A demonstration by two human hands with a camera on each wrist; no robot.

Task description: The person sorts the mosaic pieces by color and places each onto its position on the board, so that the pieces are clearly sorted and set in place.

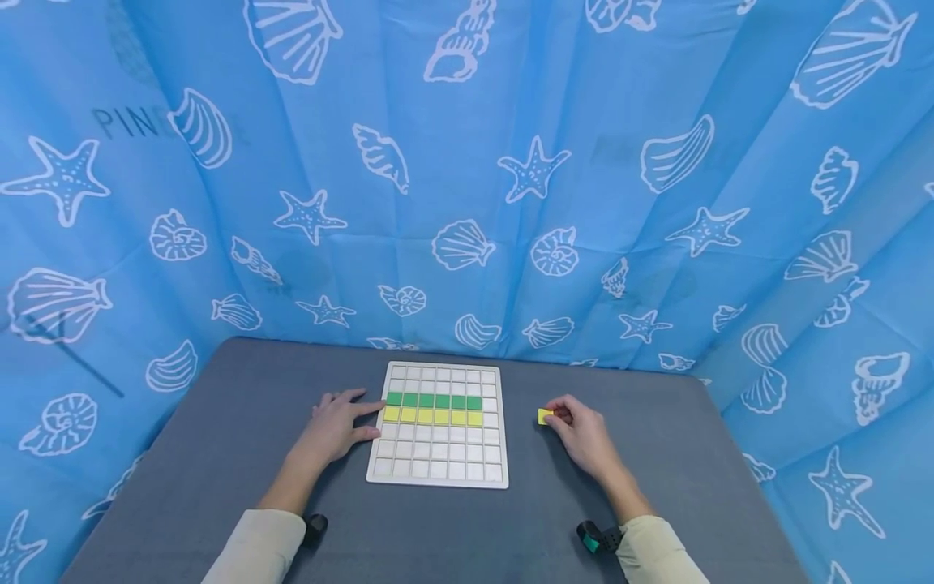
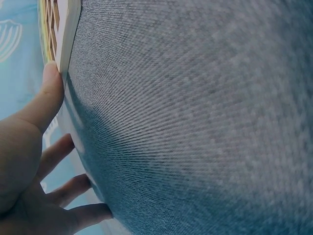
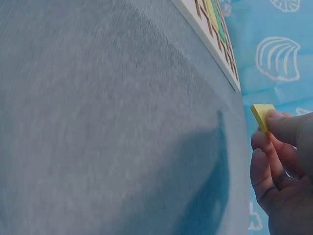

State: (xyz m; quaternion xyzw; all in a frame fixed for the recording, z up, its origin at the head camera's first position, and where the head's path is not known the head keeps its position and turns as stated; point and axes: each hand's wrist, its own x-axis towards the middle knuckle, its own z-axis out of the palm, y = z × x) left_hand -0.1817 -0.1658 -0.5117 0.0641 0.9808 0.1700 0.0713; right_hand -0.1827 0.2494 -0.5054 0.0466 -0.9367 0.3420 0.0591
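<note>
A white grid board [image 1: 438, 483] lies flat on the table. Across it run a row of green square tiles [image 1: 443, 401] and, just nearer, a row of yellow tiles [image 1: 425, 417]; the rightmost cell of both rows is white. My left hand [image 1: 332, 427] is spread at the board's left side, thumb and index fingertip touching its edge. In the left wrist view, the thumb [image 2: 49, 90] rests against the board's rim [image 2: 71, 36]. Right of the board, my right hand [image 1: 586, 438] pinches a loose yellow tile [image 3: 261, 115] between thumb and fingers, above the tabletop.
A grey cloth-covered table [image 1: 452, 535] spreads around the board. Behind and beside it hangs a blue curtain [image 1: 467, 195] with white shells and starfish. Dark wrist straps [image 1: 600, 538] sit at both sleeves.
</note>
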